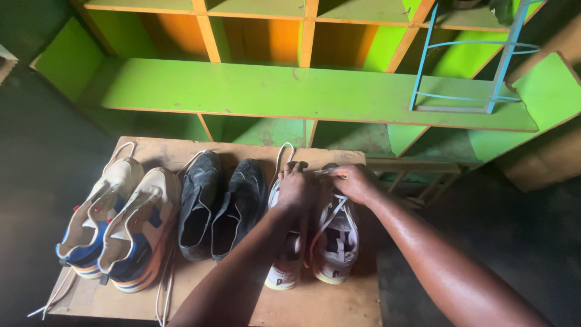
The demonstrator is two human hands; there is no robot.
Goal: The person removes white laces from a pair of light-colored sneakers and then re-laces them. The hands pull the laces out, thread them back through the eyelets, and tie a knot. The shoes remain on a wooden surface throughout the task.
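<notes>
Left hand (295, 186): it is resting on the toe end of the left white sneaker (283, 254), fingers curled down narrow on the lace (283, 152), seemingly pinning it so it stays taut.
Right hand (357, 183): it is hovering over the toe end of the right white sneaker (336, 239), fingers pinching closed on a lace end that is running toward the left hand.
White pair: it is sitting at the right end of the wooden table (315, 303), toes pointing to the shelves, heels toward the person (handy for reaching the laces).
Black shoes (221, 206): they are standing just beside the white pair, touching each other, in the same line.
Tan and blue sneakers (118, 227): they are lying at the left end, laces trailing over the near table edge.
Edges: the right white sneaker is sitting near the table's right edge, leaving little spare room there.
Open room: bare wood is showing in front of the heels; the green shelf (302, 91) beyond is lying bare except for a blue wire rack (466, 66).
</notes>
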